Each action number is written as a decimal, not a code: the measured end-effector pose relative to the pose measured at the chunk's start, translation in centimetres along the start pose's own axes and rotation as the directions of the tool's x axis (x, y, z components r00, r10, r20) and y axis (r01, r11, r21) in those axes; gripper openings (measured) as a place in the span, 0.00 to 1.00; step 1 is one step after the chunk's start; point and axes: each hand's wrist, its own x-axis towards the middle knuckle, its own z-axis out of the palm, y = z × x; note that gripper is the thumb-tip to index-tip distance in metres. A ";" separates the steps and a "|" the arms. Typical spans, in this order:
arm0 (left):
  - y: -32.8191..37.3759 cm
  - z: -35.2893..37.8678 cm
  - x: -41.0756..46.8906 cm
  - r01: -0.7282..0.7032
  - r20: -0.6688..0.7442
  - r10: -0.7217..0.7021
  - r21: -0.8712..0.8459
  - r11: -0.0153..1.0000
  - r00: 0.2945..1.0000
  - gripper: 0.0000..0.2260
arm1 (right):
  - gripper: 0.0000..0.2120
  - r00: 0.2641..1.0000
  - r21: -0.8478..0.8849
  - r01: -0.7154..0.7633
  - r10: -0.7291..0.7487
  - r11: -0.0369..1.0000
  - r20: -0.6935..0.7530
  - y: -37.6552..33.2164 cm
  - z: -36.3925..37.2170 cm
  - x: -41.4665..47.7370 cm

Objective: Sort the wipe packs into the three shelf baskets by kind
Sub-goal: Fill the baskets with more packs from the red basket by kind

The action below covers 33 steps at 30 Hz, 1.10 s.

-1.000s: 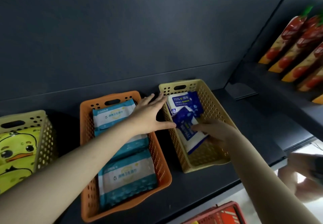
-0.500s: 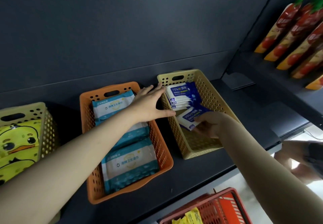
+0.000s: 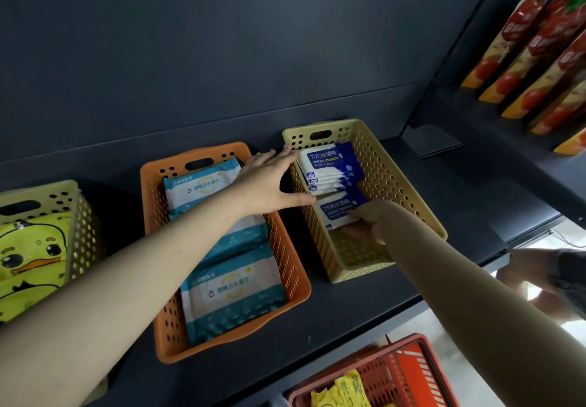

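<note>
Three baskets stand on the dark shelf. The right yellow basket holds a stack of blue and white alcohol wipe packs at its back. My right hand reaches into it and holds one more blue and white pack just in front of the stack. My left hand lies with straight fingers on that basket's left rim, thumb over the edge. The orange basket in the middle holds teal and white packs. The left yellow basket holds yellow duck packs.
A red shopping basket with yellow packs sits below the shelf edge. Red and orange pouches stand on the side shelf at the right. Another person's hand shows at the lower right.
My right hand has set the loose blue pack flatter and closer to the stack at the basket's back. My left hand stays on the rim. The view has tilted down slightly.
</note>
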 end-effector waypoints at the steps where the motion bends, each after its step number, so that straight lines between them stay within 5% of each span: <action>1: 0.0 0.0 0.0 0.001 -0.001 -0.001 -0.002 1.000 1.000 0.47 | 0.16 1.000 0.005 -0.007 0.007 1.000 -0.007 0.0 0.1 0.1; 9: 0.2 -0.1 -0.2 0.009 -0.011 -0.009 -0.015 1.000 1.000 0.46 | 0.14 0.999 0.046 0.007 -0.009 0.999 0.038 -0.2 0.2 0.6; 13: 0.4 -0.3 -0.3 0.005 -0.012 -0.005 -0.008 1.000 1.000 0.45 | 0.16 0.999 -0.167 0.047 -0.044 0.985 0.018 0.0 -0.4 1.3; 16: 0.8 -0.8 -0.4 -0.004 0.022 0.003 0.005 1.000 1.000 0.46 | 0.20 0.969 -0.476 0.161 -0.231 0.864 -0.090 -0.9 -1.9 1.3; 21: 1.4 -3.1 -1.2 -0.020 0.001 0.020 -0.005 1.000 1.000 0.37 | 0.27 0.843 -0.707 0.373 -0.538 0.600 -0.012 -3.0 -4.4 -4.3; 24: 2.0 -4.6 -3.3 -0.076 -0.118 0.070 -0.047 0.996 0.991 0.35 | 0.26 0.672 -0.776 0.516 -0.733 0.363 0.104 -1.7 -5.4 -9.2; 29: 4.0 -5.2 -11.6 -0.218 -0.301 0.170 -0.135 0.966 0.938 0.31 | 0.25 0.434 -0.751 0.605 -0.901 0.265 0.031 5.5 -5.8 -17.6; 33: 5.4 -1.9 -20.4 -0.303 -0.361 0.194 -0.276 0.912 0.912 0.27 | 0.26 0.357 -0.735 0.614 -0.932 0.289 -0.068 15.1 -5.3 -23.2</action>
